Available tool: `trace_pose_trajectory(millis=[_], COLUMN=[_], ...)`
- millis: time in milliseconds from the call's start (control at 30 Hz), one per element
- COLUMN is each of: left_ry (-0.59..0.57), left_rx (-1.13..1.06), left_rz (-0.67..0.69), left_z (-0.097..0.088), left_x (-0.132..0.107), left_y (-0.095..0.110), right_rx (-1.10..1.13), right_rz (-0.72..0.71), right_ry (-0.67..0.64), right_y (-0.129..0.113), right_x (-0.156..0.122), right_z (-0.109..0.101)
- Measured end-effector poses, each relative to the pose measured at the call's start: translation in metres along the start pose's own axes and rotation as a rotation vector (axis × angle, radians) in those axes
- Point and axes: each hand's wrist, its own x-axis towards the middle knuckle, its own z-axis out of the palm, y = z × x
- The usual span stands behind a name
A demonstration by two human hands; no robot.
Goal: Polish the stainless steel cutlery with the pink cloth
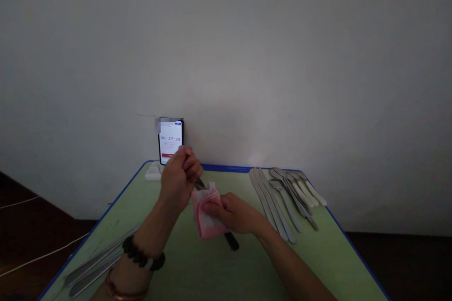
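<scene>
My left hand [180, 176] is closed in a fist above the middle of the table. From under its curled fingers comes a dark, slim utensil [200, 183], slanting down into a folded pink-and-white cloth [208, 216]. My right hand [235, 211] is closed on that cloth, thumb on top, and it wraps the utensil's middle. Below the cloth a black handle end [231, 241] sticks out towards the lower right; it appears to line up with the same utensil. The cloth hides the middle part, so its kind cannot be made out.
On the right of the green table [197, 268] lie several long metal knives [268, 202], spoons [286, 202] and white-handled cutlery [305, 188]. More long metal pieces [95, 268] lie at left, partly behind my forearm. A phone [171, 136] showing a timer stands on a white base [153, 171] against the wall.
</scene>
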Motion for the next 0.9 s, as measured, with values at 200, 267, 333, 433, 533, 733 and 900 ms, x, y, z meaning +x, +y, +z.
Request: trace_pose_trajectory(millis=[200,267,333,433,533,733,900], left_ry=[0.144,0.161,0.145,0.040,-0.098,-0.246,-0.270], left_rx=[-0.203,-0.244,-0.277,-0.342,-0.428,-0.484,-0.427], left_rz=[0.221,0.239,0.258,0.244,0.146,0.064,0.069], left_z=[-0.027,-0.031,-0.033,-0.033,-0.035,-0.037,-0.037], left_x=[0.011,0.011,0.009,0.009,0.009,0.007,0.004], left_y=[0.041,0.048,0.050,0.048,0.043,0.040,0.042], right_rx=[-0.155,-0.147,-0.134,-0.148,-0.100,0.002,-0.073], right_rz=[0.036,0.053,0.067,0.103,0.149,0.118,0.157], right_ry=[-0.232,-0.229,-0.197,-0.248,-0.406,-0.564,-0.491], right_y=[-0.009,-0.012,-0.013,-0.015,-0.015,-0.012,-0.005], right_x=[-0.016,-0.019,-0.020,-0.020,-0.019,-0.016,-0.011], right_z=[-0.031,-0.038,-0.041,-0.042,-0.039,-0.028,-0.016])
